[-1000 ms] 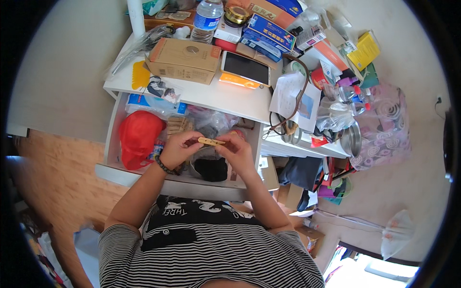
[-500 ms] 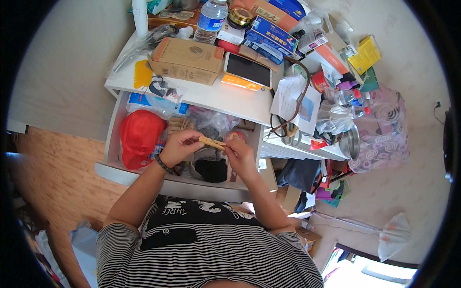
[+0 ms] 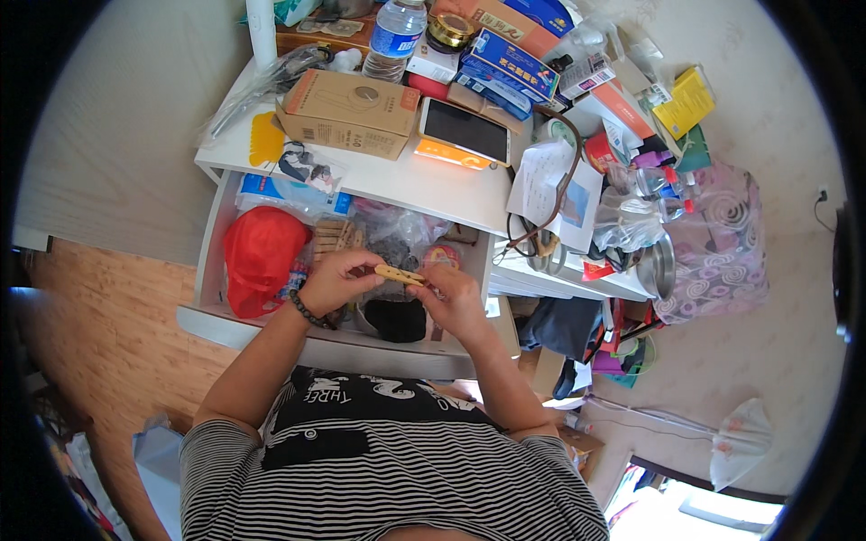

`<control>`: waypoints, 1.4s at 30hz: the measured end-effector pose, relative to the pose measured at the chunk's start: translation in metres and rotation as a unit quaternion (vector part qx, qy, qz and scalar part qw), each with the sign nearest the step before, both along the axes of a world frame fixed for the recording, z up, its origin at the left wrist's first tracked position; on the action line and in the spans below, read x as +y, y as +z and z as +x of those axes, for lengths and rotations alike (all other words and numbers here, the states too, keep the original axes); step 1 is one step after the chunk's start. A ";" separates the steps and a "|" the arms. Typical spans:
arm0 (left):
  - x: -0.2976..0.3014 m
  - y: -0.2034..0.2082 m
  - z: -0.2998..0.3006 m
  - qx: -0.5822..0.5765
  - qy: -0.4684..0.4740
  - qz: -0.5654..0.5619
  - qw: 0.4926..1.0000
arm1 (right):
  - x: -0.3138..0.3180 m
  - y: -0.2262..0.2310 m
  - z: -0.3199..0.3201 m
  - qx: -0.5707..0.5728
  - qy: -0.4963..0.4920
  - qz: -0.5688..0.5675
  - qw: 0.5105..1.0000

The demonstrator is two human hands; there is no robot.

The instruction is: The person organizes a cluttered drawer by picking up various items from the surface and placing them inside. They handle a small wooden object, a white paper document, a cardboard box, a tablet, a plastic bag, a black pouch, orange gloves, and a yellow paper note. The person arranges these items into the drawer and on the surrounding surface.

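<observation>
A wooden clothespin (image 3: 399, 274) is held between my two hands above an open drawer (image 3: 225, 329). My left hand (image 3: 340, 281) pinches its left end, and my right hand (image 3: 449, 293) grips the right end. Below and behind the left hand, several more wooden clothespins (image 3: 334, 236) lie side by side in the drawer. A red cloth or bag (image 3: 260, 261) fills the drawer's left part. Under the hands sits a black cloth item (image 3: 397, 320). Clear plastic bags (image 3: 397, 221) lie at the drawer's back, and a round pinkish container (image 3: 444, 256) shows just beyond the right hand.
Above the drawer, the white desktop (image 3: 451, 185) bears a brown cardboard box (image 3: 352, 110), a phone (image 3: 466, 131) on an orange box, a water bottle (image 3: 395, 41) and piled cartons. Papers (image 3: 555, 194), a brown strap and a metal bowl (image 3: 663, 268) crowd the right.
The clothespin has turned slightly in my fingers, its right end now a little lower. My right hand has shifted slightly; the drawer's contents stay put.
</observation>
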State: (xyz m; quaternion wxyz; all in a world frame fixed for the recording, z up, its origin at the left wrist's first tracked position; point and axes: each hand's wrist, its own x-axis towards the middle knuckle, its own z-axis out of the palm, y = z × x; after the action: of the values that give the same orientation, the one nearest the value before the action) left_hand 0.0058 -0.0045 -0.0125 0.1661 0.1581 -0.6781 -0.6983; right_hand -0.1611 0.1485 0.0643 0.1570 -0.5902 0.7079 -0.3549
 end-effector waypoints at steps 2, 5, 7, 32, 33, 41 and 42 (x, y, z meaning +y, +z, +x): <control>0.000 -0.003 0.000 0.003 -0.017 0.013 1.000 | -0.001 -0.004 0.001 -0.002 -0.012 -0.036 0.999; 0.000 0.006 -0.001 0.003 -0.033 0.083 0.996 | 0.001 -0.011 0.000 0.002 -0.024 -0.048 0.999; -0.001 0.003 0.001 0.006 -0.041 0.080 0.996 | 0.002 -0.012 0.001 0.005 -0.026 -0.049 0.998; -0.008 0.006 0.003 0.063 -0.110 0.275 0.953 | 0.006 -0.014 0.005 -0.134 -0.013 -0.049 0.990; -0.009 0.007 0.003 0.063 -0.107 0.272 0.954 | 0.006 -0.014 0.005 -0.141 -0.014 -0.049 0.989; -0.009 0.010 0.002 0.057 -0.105 0.292 0.949 | 0.001 -0.010 0.007 -0.163 -0.013 -0.032 0.986; -0.009 0.011 0.002 0.058 -0.108 0.286 0.950 | 0.000 -0.009 0.007 -0.175 -0.019 -0.029 0.984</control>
State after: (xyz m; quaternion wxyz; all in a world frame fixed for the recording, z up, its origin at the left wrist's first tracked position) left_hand 0.0081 -0.0138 -0.0019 0.0763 0.0844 -0.4518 -0.8848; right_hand -0.1538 0.1490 0.0550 0.2546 -0.5099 0.6697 -0.4762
